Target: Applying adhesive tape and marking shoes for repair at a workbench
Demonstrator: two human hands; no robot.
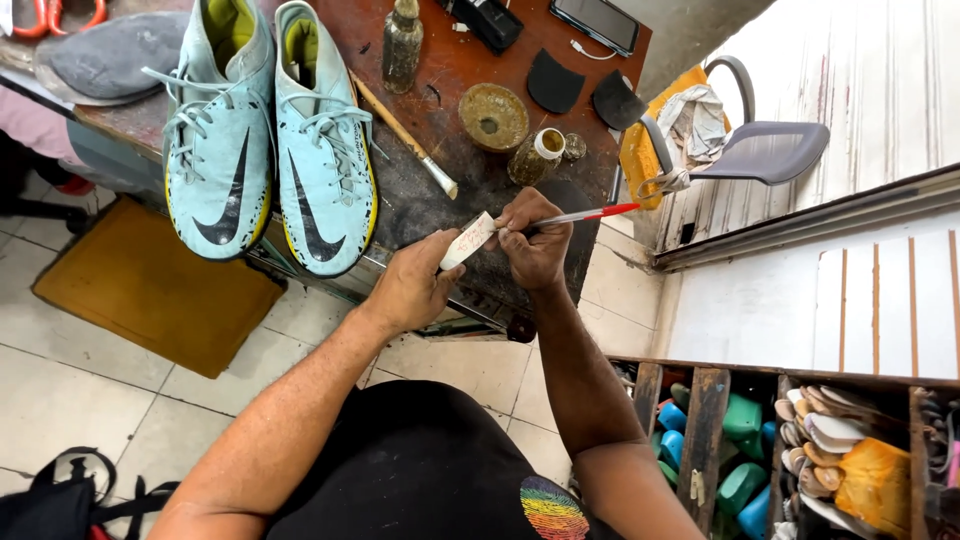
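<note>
Head view: left hand (pixel 410 290) pinches a pale flat piece (pixel 467 242) at centre; right hand (pixel 533 243) grips a red-white pen (pixel 590 214) on it. Light-blue shoes (pixel 268 130) at 10 o'clock, w/ brush (pixel 405 137) and small bottle (pixel 535 156) on bench (pixel 440 70) at 12.

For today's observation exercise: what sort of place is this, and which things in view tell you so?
Probably a shoe-repair workshop: a pair of pale blue boots on a stained workbench, a brush, and wooden bins of soles.

Two shoes (pixel 270 130) side by side on the table (pixel 440 75) — brush (pixel 405 135) to their right, then a round tin (pixel 493 117) and jar (pixel 536 156); chair (pixel 765 150) right of the table; mat (pixel 155 285) on the floor below.
</note>
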